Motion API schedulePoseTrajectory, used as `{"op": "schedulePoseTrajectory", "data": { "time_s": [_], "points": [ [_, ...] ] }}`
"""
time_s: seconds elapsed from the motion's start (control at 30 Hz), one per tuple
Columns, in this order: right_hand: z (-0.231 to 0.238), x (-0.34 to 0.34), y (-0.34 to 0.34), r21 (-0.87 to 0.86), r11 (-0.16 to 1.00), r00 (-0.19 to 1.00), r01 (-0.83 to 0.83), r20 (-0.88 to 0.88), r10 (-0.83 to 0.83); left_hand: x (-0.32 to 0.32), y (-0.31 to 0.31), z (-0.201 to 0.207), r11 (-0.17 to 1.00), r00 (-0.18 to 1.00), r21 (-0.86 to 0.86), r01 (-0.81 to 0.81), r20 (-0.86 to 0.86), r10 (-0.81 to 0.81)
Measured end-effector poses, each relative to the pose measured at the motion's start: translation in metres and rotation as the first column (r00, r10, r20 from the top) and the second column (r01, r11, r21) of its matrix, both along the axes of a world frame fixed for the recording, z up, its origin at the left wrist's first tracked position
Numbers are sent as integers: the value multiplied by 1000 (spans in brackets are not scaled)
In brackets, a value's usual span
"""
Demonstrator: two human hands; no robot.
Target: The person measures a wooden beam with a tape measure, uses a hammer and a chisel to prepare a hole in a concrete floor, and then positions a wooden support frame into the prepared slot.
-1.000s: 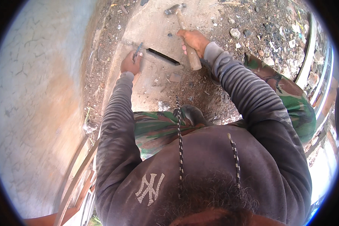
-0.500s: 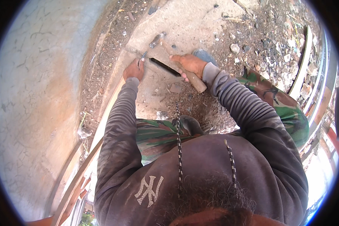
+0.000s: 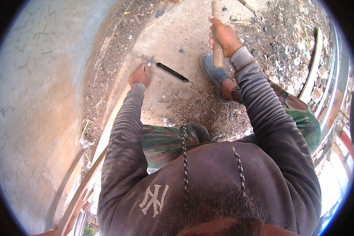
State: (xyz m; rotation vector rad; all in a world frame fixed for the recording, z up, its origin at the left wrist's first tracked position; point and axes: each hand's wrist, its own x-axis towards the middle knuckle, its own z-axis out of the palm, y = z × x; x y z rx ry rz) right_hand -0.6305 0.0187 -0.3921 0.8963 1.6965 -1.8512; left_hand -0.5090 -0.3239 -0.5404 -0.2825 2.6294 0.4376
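My left hand (image 3: 140, 75) is closed on a thin metal rod (image 3: 150, 60), whose tip sticks up from the fingers over the concrete. Just right of that hand, apart from it, a flat black bar (image 3: 172, 72) lies at a slant. My right hand (image 3: 224, 38) is wrapped round the wooden handle of a hammer (image 3: 218, 58), lifted up and to the right. The hammer's head is beyond the top edge of the picture.
A concrete slab (image 3: 177, 29) spreads beneath my hands. On the left rises a grey, cracked wall (image 3: 47, 98). My shod foot (image 3: 214, 72) rests near the hammer. Stony rubble (image 3: 277, 49) covers the right side, with a pale strip (image 3: 314, 69) across it.
My right hand has swung the hammer upward and away to the right; its head has left the picture. My left hand stays nearly in place. My right foot shows more fully now.
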Motion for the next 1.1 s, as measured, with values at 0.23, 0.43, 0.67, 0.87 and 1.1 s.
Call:
{"op": "schedulePoseTrajectory", "data": {
  "time_s": [0.23, 0.43, 0.67, 0.87, 1.1],
  "points": [
    [-38, 86, -80, -60, 970, 923, -236, 299, 243, -2, 1, 3, 1000, 1000, 1, 16, 7, -16],
    [4, 23, -28, -3, 937, 923, -351, 168, 346, 4, -7, -4, 1000, 1000, -26, 9, -17, -10],
    [-36, 60, -64, 190, 970, 988, 153, -40, -148, -4, 2, 8, 1000, 1000, -5, 9, -9, -9],
    [-26, 52, -46, -193, 884, 839, -426, 280, 466, 0, -5, 8, 1000, 1000, -2, 3, -17, -3],
    [-4, 32, -52, 114, 963, 969, 244, -66, -238, -4, 1, 11, 999, 1000, 36, 0, 20, -1]
  ]
}}
